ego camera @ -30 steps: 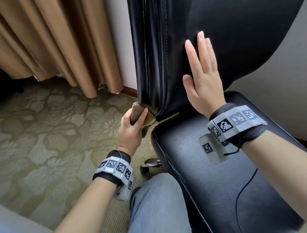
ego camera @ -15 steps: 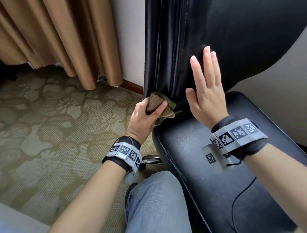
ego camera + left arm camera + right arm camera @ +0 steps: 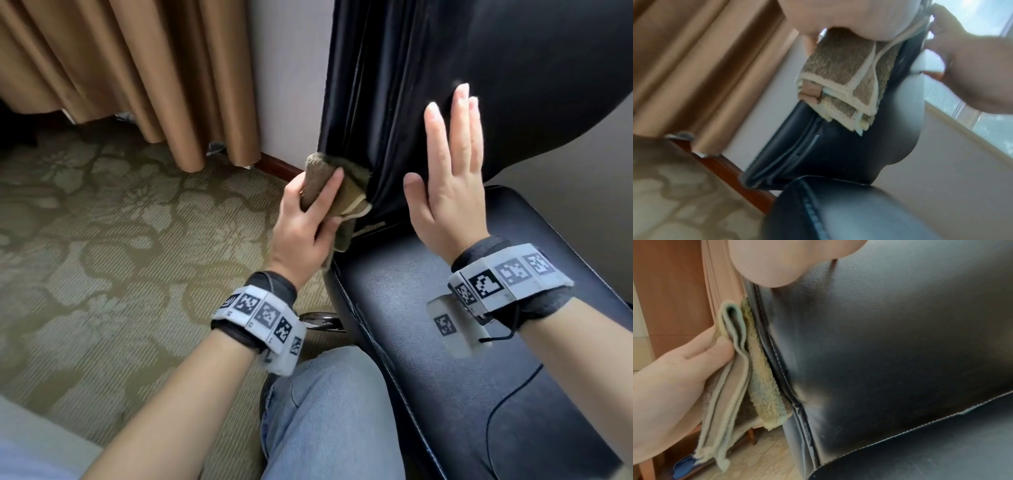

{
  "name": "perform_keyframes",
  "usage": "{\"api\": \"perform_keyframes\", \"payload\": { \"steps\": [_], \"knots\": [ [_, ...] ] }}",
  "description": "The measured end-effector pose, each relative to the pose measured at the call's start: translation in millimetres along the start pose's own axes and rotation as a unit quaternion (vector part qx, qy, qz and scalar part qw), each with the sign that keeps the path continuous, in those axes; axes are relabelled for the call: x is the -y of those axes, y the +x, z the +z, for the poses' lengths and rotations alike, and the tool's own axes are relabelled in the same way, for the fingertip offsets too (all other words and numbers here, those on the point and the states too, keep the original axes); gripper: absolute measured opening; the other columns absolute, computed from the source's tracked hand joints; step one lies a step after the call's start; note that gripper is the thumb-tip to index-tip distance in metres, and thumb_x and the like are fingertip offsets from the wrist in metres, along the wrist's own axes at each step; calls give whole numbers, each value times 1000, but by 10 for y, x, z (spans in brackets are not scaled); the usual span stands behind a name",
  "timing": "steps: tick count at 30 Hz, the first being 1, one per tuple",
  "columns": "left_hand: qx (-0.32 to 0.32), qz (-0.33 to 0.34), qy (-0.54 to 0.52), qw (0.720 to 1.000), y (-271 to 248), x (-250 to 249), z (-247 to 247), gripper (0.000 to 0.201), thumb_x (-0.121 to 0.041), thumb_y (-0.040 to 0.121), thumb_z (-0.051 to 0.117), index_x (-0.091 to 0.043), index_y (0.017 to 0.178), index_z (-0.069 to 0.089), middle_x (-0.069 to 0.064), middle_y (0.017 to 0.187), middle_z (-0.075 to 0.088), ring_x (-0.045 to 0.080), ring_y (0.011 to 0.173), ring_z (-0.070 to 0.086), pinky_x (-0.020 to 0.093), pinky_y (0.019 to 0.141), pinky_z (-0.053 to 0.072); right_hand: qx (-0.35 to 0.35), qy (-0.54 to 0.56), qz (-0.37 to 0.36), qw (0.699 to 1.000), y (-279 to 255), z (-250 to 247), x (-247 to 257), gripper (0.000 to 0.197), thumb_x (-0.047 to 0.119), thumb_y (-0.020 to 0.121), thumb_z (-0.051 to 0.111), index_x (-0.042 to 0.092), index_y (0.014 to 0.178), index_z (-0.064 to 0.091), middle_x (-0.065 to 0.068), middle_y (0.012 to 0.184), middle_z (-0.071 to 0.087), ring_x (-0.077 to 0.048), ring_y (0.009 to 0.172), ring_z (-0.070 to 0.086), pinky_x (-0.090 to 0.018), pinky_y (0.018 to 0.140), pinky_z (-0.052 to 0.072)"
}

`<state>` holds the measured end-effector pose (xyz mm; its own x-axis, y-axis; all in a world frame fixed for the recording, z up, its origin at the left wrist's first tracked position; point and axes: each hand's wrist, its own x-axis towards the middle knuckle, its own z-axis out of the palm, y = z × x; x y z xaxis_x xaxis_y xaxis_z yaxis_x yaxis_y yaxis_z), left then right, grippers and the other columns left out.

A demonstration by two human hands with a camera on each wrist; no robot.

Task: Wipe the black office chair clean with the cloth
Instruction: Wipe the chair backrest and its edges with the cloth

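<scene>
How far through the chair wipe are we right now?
Nothing shows as finished; cleaned areas can't be told from the sheen. In hand: the left hand grips the folded cloth against the side edge of the backrest, low near the seat joint, while the right hand lies flat on the backrest front, steadying it. Probably left: upper backrest and the seat.
</scene>
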<state>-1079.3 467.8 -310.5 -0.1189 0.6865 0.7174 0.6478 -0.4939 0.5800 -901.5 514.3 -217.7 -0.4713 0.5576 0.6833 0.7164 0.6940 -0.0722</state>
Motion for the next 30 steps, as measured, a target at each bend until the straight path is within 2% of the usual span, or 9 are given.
{"api": "perform_keyframes", "payload": {
  "steps": [3, 7, 13, 16, 18, 22, 24, 27, 30],
  "knots": [
    [-5, -61, -76, 995, 61, -161, 105, 46, -43, 95, 41, -22, 135, 35, 3, 130, 30, 7, 122, 35, 20, 110, 27, 4, 1, -5, 1000, 1, -11, -3, 55, 3, 89, 45, 2, 139, 22, -39, 142, 20, -44, 134, 10, -41, 117, 7],
    [5, -133, -84, 988, 10, -297, 191, 54, -57, 90, 35, -33, 137, 25, 1, 129, 26, 17, 126, 37, 22, 108, 27, 4, 0, -11, 1000, 13, -19, -17, 57, 0, 87, 47, 2, 138, 22, -39, 141, 20, -44, 134, 10, -40, 117, 7],
    [3, -179, 0, 984, -96, -324, 263, 56, -34, 88, 50, -32, 141, 32, 25, 131, 41, 34, 115, 51, 26, 91, 35, 2, 2, -3, 1000, 11, -5, 3, 60, -1, 84, 47, 3, 138, 22, -39, 141, 20, -44, 134, 9, -41, 117, 7],
    [-10, -179, -27, 983, -194, -213, 277, 53, -29, 86, 49, -20, 137, 42, 26, 123, 45, 18, 110, 47, 13, 96, 31, 6, -3, -7, 1000, 11, -19, -7, 60, -1, 85, 47, 2, 139, 22, -39, 142, 20, -45, 134, 10, -39, 117, 6],
    [-59, -211, -71, 973, -268, -121, 238, 51, -26, 88, 50, -23, 138, 41, 20, 112, 45, 8, 100, 46, 3, 94, 30, 9, 1, -8, 1000, 7, -32, -5, 60, -1, 85, 47, 2, 138, 22, -39, 142, 20, -44, 134, 10, -38, 117, 6],
    [-180, -371, -109, 905, -304, -126, 126, 55, -14, 92, 54, -22, 142, 32, 13, 127, 45, 34, 121, 46, 18, 98, 32, 6, 0, -7, 1000, 8, -36, -4, 60, -2, 84, 46, 3, 139, 22, -39, 142, 20, -44, 134, 9, -37, 117, 6],
    [-189, -391, -125, 892, -248, -235, 121, 55, -19, 91, 52, -25, 142, 33, 6, 123, 46, 30, 122, 45, 18, 100, 31, 2, -1, -6, 1000, 13, -24, 7, 61, -3, 83, 46, 3, 138, 22, -40, 141, 20, -44, 134, 9, -38, 117, 6],
    [-165, -392, -190, 885, -126, -469, 244, 53, -27, 90, 49, -25, 141, 35, 17, 118, 46, 27, 115, 50, 20, 101, 32, 2, -1, 2, 1000, 18, -21, 22, 63, -4, 81, 47, 3, 139, 21, -39, 142, 20, -43, 134, 8, -36, 117, 4],
    [-150, -386, -194, 889, -80, -659, 438, 49, -29, 89, 49, -26, 137, 41, 15, 120, 45, 24, 119, 47, 22, 106, 30, 7, -1, -6, 1000, 16, -32, 3, 62, -4, 82, 47, 2, 139, 21, -40, 141, 20, -44, 134, 8, -39, 117, 5]
  ]
}}
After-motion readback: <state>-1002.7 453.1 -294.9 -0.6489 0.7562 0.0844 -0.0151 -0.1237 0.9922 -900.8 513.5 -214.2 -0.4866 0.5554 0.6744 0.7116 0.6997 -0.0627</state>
